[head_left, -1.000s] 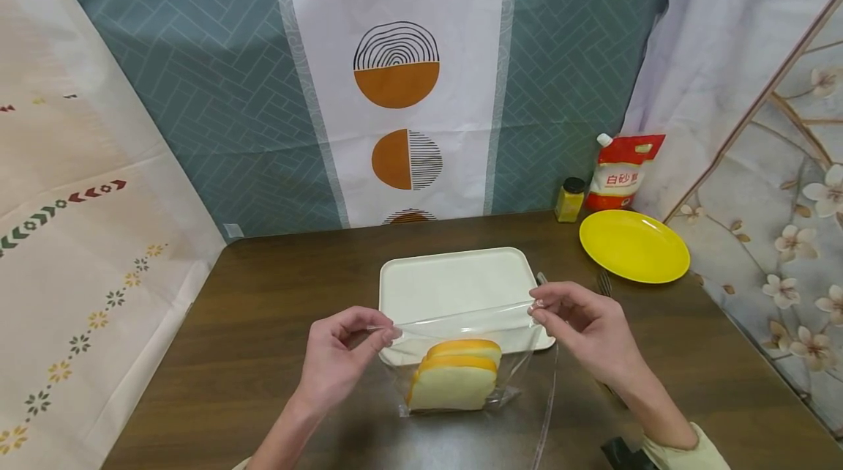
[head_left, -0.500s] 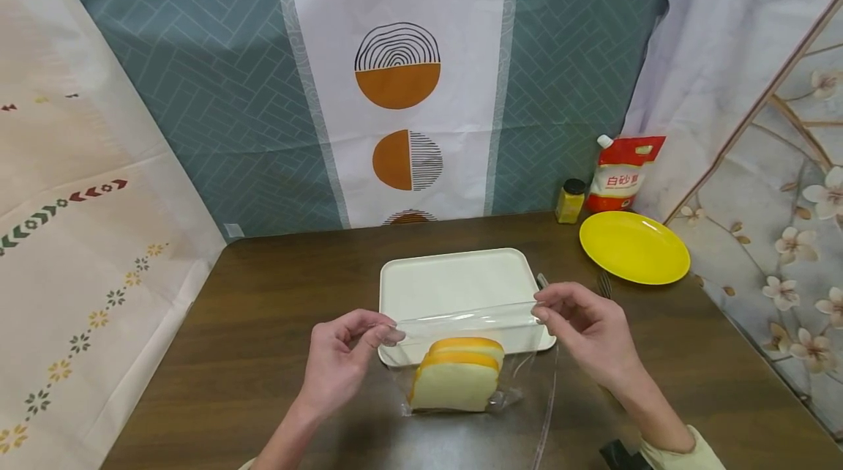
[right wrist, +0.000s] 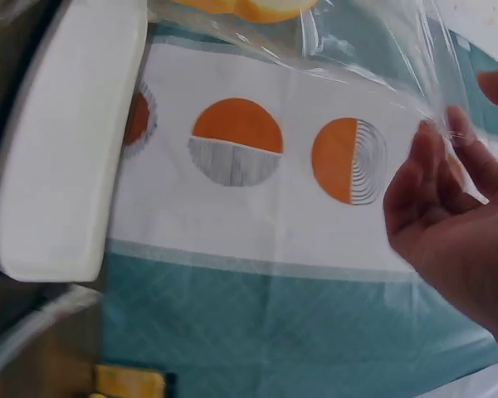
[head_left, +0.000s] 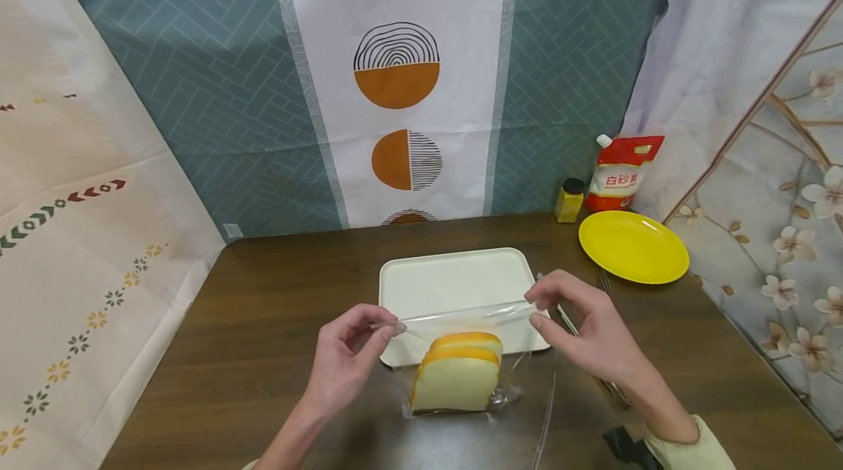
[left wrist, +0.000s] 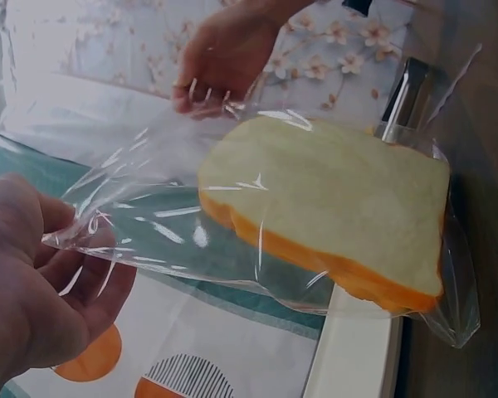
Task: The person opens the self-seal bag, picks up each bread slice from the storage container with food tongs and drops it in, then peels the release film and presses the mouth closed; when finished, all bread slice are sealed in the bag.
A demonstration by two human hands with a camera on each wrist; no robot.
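Observation:
A clear plastic bag (head_left: 461,323) with slices of bread (head_left: 456,382) inside stands upright near the front of the table. My left hand (head_left: 349,356) pinches the top left corner between thumb and fingers; the left wrist view shows the film gathered there. At the other top corner is my right hand (head_left: 586,323), its thumb held apart from the fingers. In the right wrist view the fingertips (right wrist: 458,124) touch the film. The bread (left wrist: 332,207) fills the lower part of the bag, and the upper film is pulled taut between both hands.
Behind the bag lies a white rectangular tray (head_left: 454,280). A fork (head_left: 604,283) and other metal cutlery lie partly hidden by the right arm. Farther right are a yellow plate (head_left: 634,247), a yellow jar (head_left: 569,200) with black lid and a red-and-white pouch (head_left: 624,171). A clear strip (head_left: 548,411) lies in front.
The right thumb has come away from the index finger at the bag's corner, and that hand has shifted slightly. My left hand keeps its pinch; the bag has hardly moved.

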